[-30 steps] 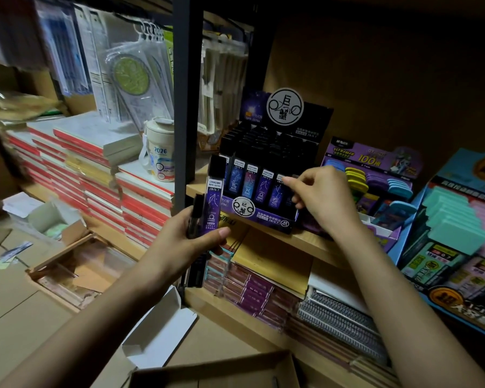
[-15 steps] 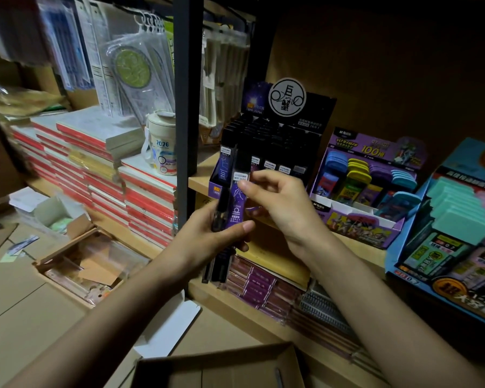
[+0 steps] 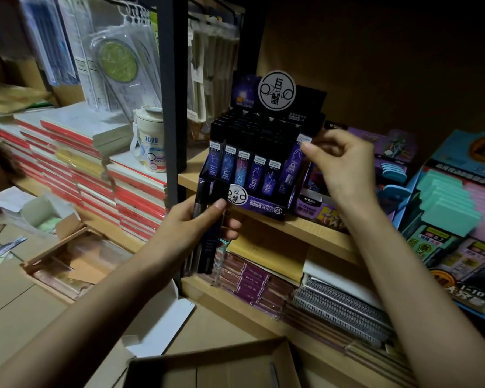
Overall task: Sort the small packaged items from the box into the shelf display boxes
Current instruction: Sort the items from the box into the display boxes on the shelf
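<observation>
Dim wooden shelf (image 3: pixel 305 231) holds a dark purple cardboard display box (image 3: pixel 263 204) full of slim packs. The right hand (image 3: pixel 345 169) pinches one slim purple star-print pack (image 3: pixel 293 163) with its fingers (image 3: pixel 310 148) at the right end of the front row. The left hand (image 3: pixel 191 228) grips a bunch of slim dark packs (image 3: pixel 207 247), fingers wrapped tight, low by the display box's left corner. A brown cardboard box (image 3: pixel 207 368) sits open underneath.

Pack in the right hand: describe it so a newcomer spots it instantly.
Right of the black post, a purple display box sits on the shelf. Its front row holds slim packs; the pack at the right end, pinched by the right hand, stands higher than the rest.
</observation>
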A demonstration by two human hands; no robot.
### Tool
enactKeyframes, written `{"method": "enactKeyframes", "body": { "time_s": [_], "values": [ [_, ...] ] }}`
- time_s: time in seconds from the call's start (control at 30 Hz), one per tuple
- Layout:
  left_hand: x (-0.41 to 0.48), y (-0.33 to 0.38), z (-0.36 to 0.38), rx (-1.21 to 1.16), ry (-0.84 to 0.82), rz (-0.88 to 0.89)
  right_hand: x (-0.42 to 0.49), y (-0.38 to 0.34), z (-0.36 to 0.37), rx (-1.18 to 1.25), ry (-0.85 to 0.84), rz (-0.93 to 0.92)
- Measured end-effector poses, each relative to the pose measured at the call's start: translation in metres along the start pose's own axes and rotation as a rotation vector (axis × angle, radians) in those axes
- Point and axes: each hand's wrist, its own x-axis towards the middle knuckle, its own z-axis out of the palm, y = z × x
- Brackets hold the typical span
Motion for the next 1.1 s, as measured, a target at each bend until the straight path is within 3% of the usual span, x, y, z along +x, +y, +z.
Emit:
{"method": "enactKeyframes", "body": {
  "time_s": [0.23,0.4,0.53,0.67,0.77,0.83,1.0,1.1],
  "values": [
    [-0.001,0.001,-0.001,-0.003,-0.001,0.004,-0.006,0.022,0.011,-0.196,-0.087,-0.037],
    [-0.002,0.001,-0.004,-0.025,0.006,-0.011,-0.006,0.034,0.011,-0.231,-0.120,0.051],
    [-0.002,0.003,-0.004,-0.024,-0.001,-0.008,-0.011,0.039,0.012,-0.434,-0.042,-0.057],
    [-0.003,0.005,-0.003,-0.027,0.012,0.006,-0.011,0.033,0.010,-0.618,-0.082,-0.073],
    [-0.004,0.007,-0.002,-0.033,0.014,0.012,-0.016,0.016,0.010,-0.638,-0.073,-0.117],
    [-0.005,0.008,-0.001,-0.032,0.006,0.018,-0.022,0.001,0.014,-0.462,-0.129,-0.089],
    [-0.007,0.007,0.001,-0.031,-0.029,-0.001,-0.054,-0.031,0.039,0.197,-0.508,0.254],
    [-0.009,0.008,0.002,-0.064,-0.075,-0.020,-0.065,-0.036,0.049,0.450,-0.545,0.383]
  ]
}}
